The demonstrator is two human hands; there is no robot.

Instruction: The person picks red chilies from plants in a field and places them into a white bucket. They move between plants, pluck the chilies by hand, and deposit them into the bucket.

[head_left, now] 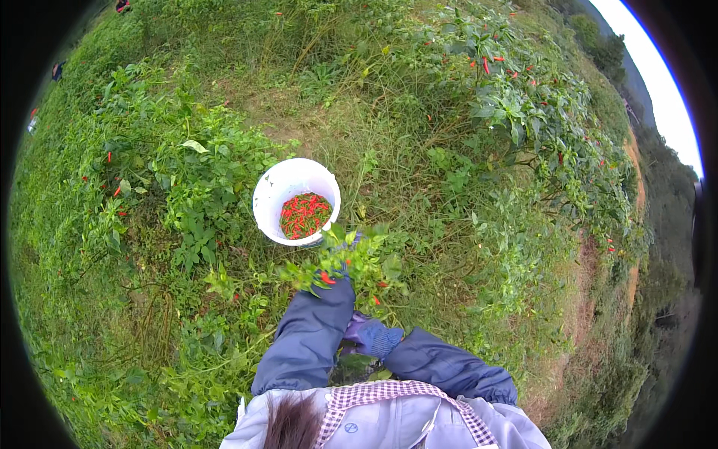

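Before me a white bucket (pixel 265 196) stands among the plants, its lower part filled with red and green chili peppers (pixel 305 216). My left arm reaches forward in a dark blue sleeve. Near the bucket's front rim, my left hand (pixel 352 240) is mostly covered by a blurred leafy pepper branch (pixel 359 258) bearing a few red chilies (pixel 327 278). Closer to my body, my right hand (pixel 362 332), in a purple glove with a blue knit cuff, is beside my left forearm and partly behind it. Its fingers are hidden, so its grip does not show.
Dense pepper plants (pixel 185 146) spread along the left. A taller bush (pixel 516 106) with red chilies rises at the right. Grass (pixel 392 185) and weeds cover the ground between them. Partly visible people (pixel 122 5) are far off at the upper left. A dirt strip (pixel 583 280) runs at right.
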